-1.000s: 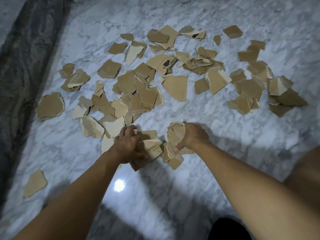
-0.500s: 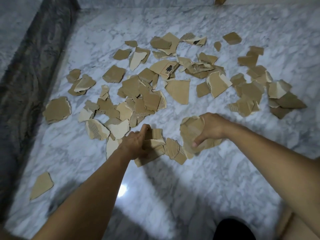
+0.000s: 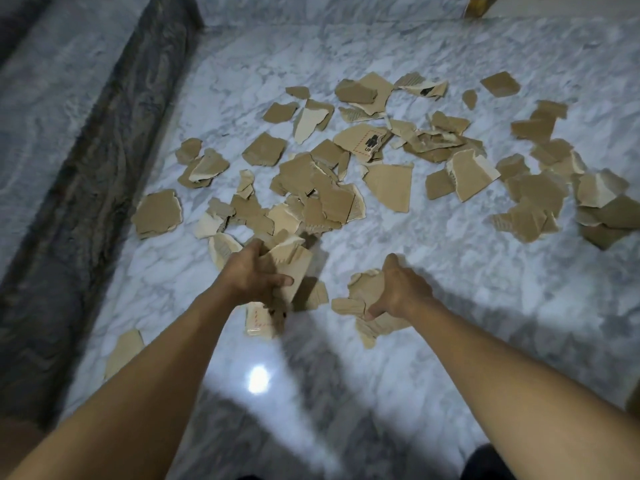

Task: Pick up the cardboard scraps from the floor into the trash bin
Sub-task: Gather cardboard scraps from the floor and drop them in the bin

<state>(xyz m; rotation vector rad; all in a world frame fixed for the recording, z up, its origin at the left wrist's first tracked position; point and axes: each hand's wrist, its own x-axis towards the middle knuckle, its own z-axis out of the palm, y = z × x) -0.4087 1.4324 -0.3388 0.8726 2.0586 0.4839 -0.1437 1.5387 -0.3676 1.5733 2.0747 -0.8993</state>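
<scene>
Several torn brown cardboard scraps point(image 3: 391, 188) lie scattered over the white marble floor point(image 3: 450, 289). My left hand point(image 3: 252, 275) grips a bundle of scraps point(image 3: 291, 268) lifted a little off the floor, with one printed piece point(image 3: 258, 318) hanging below it. My right hand point(image 3: 401, 289) grips another bunch of scraps point(image 3: 367, 292), thumb toward me. A lone scrap point(image 3: 124, 351) lies near my left forearm. No trash bin is in view.
A dark veined marble border point(image 3: 93, 188) runs along the left side of the floor. A wall base with a wooden leg point(image 3: 479, 5) stands at the far edge. A dark shape point(image 3: 491, 462) sits at the bottom right. A ceiling light reflects on the floor point(image 3: 258, 379).
Both hands have closed on handfuls of scraps and lifted them. The right hand moved back toward me and the left hand rose; the view tilted up, showing more far floor.
</scene>
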